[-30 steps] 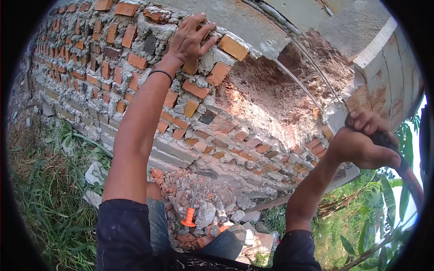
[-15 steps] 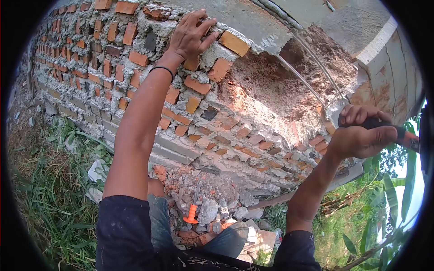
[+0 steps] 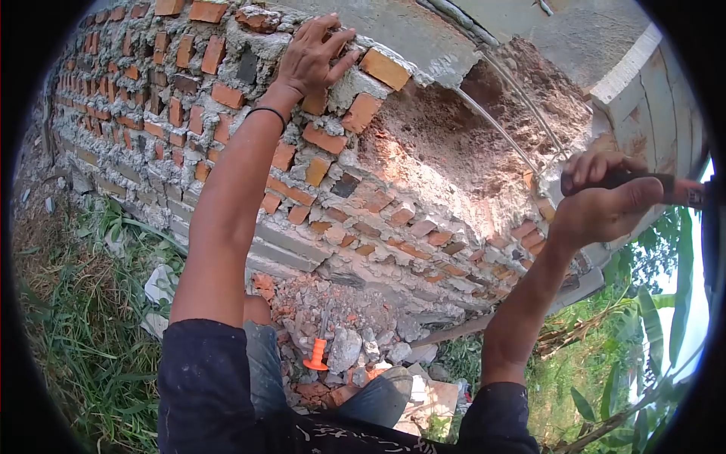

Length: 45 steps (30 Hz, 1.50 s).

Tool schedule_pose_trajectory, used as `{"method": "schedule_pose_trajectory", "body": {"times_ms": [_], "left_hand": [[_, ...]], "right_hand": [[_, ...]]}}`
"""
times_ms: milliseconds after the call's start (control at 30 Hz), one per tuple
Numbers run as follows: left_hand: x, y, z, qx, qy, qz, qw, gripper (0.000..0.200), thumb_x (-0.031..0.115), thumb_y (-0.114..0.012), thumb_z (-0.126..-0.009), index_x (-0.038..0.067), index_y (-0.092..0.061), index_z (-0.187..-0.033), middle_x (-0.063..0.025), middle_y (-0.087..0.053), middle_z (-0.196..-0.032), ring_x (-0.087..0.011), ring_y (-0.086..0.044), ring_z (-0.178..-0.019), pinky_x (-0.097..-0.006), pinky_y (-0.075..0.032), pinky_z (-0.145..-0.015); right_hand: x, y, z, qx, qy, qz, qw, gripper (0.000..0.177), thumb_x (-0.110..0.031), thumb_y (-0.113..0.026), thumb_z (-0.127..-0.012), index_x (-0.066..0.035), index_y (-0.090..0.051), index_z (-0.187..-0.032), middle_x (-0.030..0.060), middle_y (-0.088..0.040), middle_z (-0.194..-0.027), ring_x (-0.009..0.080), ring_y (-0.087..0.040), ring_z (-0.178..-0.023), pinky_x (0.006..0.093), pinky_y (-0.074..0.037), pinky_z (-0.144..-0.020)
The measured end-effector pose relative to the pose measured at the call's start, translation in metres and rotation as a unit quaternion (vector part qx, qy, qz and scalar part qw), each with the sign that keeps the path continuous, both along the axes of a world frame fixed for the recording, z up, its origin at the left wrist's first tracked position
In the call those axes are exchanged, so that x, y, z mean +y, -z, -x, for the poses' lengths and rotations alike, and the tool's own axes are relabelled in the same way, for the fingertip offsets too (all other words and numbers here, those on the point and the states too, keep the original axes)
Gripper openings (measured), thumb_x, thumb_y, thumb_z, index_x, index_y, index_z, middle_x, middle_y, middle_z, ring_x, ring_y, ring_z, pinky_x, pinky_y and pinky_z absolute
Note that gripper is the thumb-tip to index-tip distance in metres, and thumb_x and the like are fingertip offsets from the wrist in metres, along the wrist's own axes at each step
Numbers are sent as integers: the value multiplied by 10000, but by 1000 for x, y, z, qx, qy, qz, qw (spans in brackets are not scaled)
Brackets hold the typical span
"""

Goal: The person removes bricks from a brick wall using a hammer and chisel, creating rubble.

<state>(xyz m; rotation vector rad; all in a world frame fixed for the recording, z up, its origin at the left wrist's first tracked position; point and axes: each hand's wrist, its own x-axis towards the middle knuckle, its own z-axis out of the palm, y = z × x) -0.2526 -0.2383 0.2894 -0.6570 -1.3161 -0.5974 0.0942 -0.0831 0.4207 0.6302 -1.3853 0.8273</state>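
Observation:
My left hand [image 3: 308, 59] rests with fingers spread on the upper edge of a rough brick wall [image 3: 325, 140], beside a yellowish brick [image 3: 386, 69]. Out to the right, my right hand [image 3: 603, 200] is wrapped round the black grip of what looks like a hammer [image 3: 684, 192]. Its shaft is partly orange-red, and the dark head is cut off by the edge of the view. Between my hands a broken hollow [image 3: 423, 144] opens in the wall, showing reddish earth. An orange-handled chisel [image 3: 317, 354] lies on the rubble below, touched by neither hand.
Two thin metal rods [image 3: 503, 130] cross the hollow. A grey concrete slab [image 3: 363, 24] lies along the wall's upper side. Broken brick and mortar rubble [image 3: 344, 303] is heaped near my legs. Grass [image 3: 83, 325] grows at the left, and leafy plants [image 3: 605, 340] at the right.
My right hand has risen slightly and the tool's shaft has swung upward to lie more level. My left hand stays on the wall edge while the view shifts a little.

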Motion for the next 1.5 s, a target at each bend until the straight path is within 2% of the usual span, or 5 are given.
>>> {"method": "schedule_pose_trajectory", "body": {"times_ms": [200, 600, 767, 1100, 1500], "left_hand": [[-1, -1, -5, -12, 25, 7, 1000, 359, 388, -644, -870, 179, -658, -1161, -109, -525, -1221, -310, -522, -1150, -415, -446, -964], [0, 0, -2, 0, 14, -6, 1000, 353, 374, -653, -863, 165, -660, -1148, -105, -519, -1204, -307, -535, -1104, -411, -453, -936], [1, -5, -1, 6, 30, 6, 1000, 356, 378, -652, -864, 165, -659, -1149, -100, -519, -1208, -307, -535, -1105, -412, -453, -936], [-1, 0, 1, -34, 33, 4, 999, 374, 453, -589, -891, 217, -638, -1176, -100, -512, -1244, -305, -504, -1160, -420, -433, -990], [0, -1, 0, -3, 9, 3, 1000, 358, 387, -656, -862, 168, -664, -1145, -94, -518, -1210, -293, -540, -1102, -416, -454, -933]], "right_hand": [[70, 125, 88, -388, 427, -110, 810, 372, -362, -450, -1013, -9, -541, -940, 61, -487, -606, 162, -455, -492, 322, -359, -479], [31, 45, 58, 174, -29, -46, 983, 466, -521, -380, -982, -67, -416, -879, 50, -410, -587, 127, -414, -446, 249, -363, -385], [87, 135, 85, -379, 411, -146, 816, 382, -398, -449, -1005, -33, -497, -901, 117, -505, -513, 243, -553, -452, 383, -379, -409], [31, 61, 65, 113, -43, -36, 992, 438, -465, -424, -985, -54, -355, -851, 34, -392, -581, 103, -401, -462, 234, -358, -432], [36, 42, 27, -79, 40, -2, 996, 462, -488, -404, -990, -46, -432, -861, 14, -419, -577, 112, -407, -436, 256, -374, -419]]}}
